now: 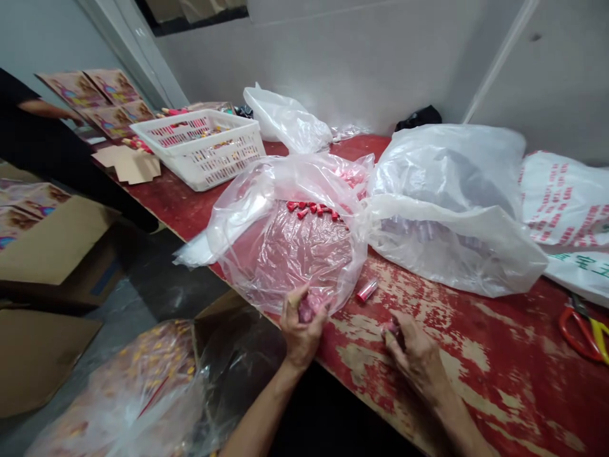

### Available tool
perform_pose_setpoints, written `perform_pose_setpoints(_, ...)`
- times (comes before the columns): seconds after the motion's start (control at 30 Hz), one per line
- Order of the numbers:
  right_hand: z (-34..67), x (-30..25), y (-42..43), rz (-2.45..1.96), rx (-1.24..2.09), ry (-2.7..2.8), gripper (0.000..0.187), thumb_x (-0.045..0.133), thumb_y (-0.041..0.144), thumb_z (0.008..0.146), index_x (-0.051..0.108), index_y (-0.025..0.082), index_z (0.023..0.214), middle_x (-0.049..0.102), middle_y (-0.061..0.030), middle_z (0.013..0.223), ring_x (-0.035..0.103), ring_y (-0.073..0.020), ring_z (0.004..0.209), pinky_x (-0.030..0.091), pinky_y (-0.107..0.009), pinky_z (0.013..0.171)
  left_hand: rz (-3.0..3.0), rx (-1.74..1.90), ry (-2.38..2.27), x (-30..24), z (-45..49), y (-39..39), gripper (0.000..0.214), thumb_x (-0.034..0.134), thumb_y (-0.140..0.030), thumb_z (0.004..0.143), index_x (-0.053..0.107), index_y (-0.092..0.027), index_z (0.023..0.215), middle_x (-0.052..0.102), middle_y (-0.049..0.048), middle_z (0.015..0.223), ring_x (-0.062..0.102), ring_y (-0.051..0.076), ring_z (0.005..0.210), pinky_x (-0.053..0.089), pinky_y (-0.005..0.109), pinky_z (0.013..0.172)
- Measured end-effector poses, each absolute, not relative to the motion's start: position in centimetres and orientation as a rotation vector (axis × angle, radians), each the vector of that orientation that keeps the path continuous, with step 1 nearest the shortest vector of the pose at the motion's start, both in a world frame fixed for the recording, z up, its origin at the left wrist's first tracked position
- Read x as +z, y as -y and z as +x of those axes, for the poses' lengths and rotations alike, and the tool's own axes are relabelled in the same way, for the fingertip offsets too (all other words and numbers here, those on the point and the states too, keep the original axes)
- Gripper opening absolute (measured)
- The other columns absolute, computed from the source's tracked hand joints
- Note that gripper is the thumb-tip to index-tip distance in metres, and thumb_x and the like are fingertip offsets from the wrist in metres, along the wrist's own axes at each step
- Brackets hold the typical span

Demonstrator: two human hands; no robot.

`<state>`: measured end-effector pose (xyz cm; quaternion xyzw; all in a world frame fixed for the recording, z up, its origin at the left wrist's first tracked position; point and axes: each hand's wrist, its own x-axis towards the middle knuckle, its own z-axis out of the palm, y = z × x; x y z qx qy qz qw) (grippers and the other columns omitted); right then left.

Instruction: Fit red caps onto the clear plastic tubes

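Observation:
A see-through plastic bag (304, 254) lies wide open on the worn red table, with several small red pieces (318, 209) near its back. At the bag's front edge my left hand (304, 330) curls around something pinkish and shiny; whether that is bag film or small pieces I cannot tell. To the right, just above the table, my right hand (416, 352) is closed with its fingertips on a small pinkish thing, mostly hidden. Between the hands, a little farther back, a small red tube with a clear end (366, 291) lies on its side.
A white plastic basket (204, 152) stands at the back left. A large bag of clear parts (447, 190) fills the right side, with red-handled scissors (580, 333) near it. Cartons (52, 247) and a filled bag (137, 393) sit lower left. Another person (47, 133) stands far left.

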<state>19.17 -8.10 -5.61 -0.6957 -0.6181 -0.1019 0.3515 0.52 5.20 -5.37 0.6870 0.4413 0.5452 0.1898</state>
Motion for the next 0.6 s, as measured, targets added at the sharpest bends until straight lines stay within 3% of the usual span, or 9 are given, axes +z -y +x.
perform_pose_setpoints(0.13,18.6,-6.0,9.2,-1.827,-0.23,1.615,0.018,0.044,0.022,0.091,0.047,0.018,0.108,0.063,-0.0044,0.082,0.061,-0.016,0.064,0.047,-0.026,0.057,2.017,1.476,-1.386,-6.2,1.1,-10.0,0.038,0.068,-0.033,0.075,0.059,-0.015,0.108,0.06,0.006,0.087,0.059,0.021,0.077,0.051,0.038,0.074)
perform_pose_setpoints(0.23,18.3,-6.1,9.4,-1.868,-0.244,1.653,0.019,0.044,0.02,0.09,0.047,0.018,0.108,0.061,-0.0043,0.081,0.059,-0.0174,0.065,0.046,-0.027,0.057,2.073,1.397,-1.343,-6.6,1.4,-11.2,0.04,0.064,-0.029,0.078,0.057,-0.015,0.115,0.059,0.0107,0.103,0.059,0.024,0.095,0.049,0.04,0.086)
perform_pose_setpoints(0.3,18.1,-6.2,9.5,-1.869,-0.177,1.638,0.018,0.044,0.02,0.09,0.047,0.018,0.108,0.061,-0.0037,0.08,0.06,-0.0174,0.067,0.046,-0.027,0.059,2.085,1.363,-1.294,-6.9,1.3,-10.9,0.049,0.065,-0.028,0.077,0.052,-0.018,0.123,0.056,0.0119,0.115,0.056,0.026,0.106,0.047,0.041,0.092)
perform_pose_setpoints(0.47,17.9,-6.5,9.5,-1.87,-0.078,1.523,0.016,0.046,0.022,0.09,0.048,0.019,0.106,0.062,-0.0037,0.081,0.061,-0.0169,0.067,0.047,-0.026,0.058,1.984,1.316,-1.33,-7.4,0.4,-9.6,0.085,0.074,-0.032,0.071,0.029,-0.023,0.142,0.05,0.0142,0.13,0.053,0.029,0.114,0.044,0.046,0.098)
perform_pose_setpoints(0.6,17.7,-6.0,9.7,-1.82,-0.009,1.425,0.018,0.046,0.023,0.09,0.049,0.02,0.107,0.065,-0.0042,0.086,0.064,-0.0163,0.071,0.051,-0.026,0.062,1.988,1.307,-1.333,-7.2,-0.1,-9.0,0.09,0.075,-0.033,0.07,0.024,-0.023,0.144,0.044,0.015,0.137,0.046,0.031,0.123,0.036,0.049,0.106)
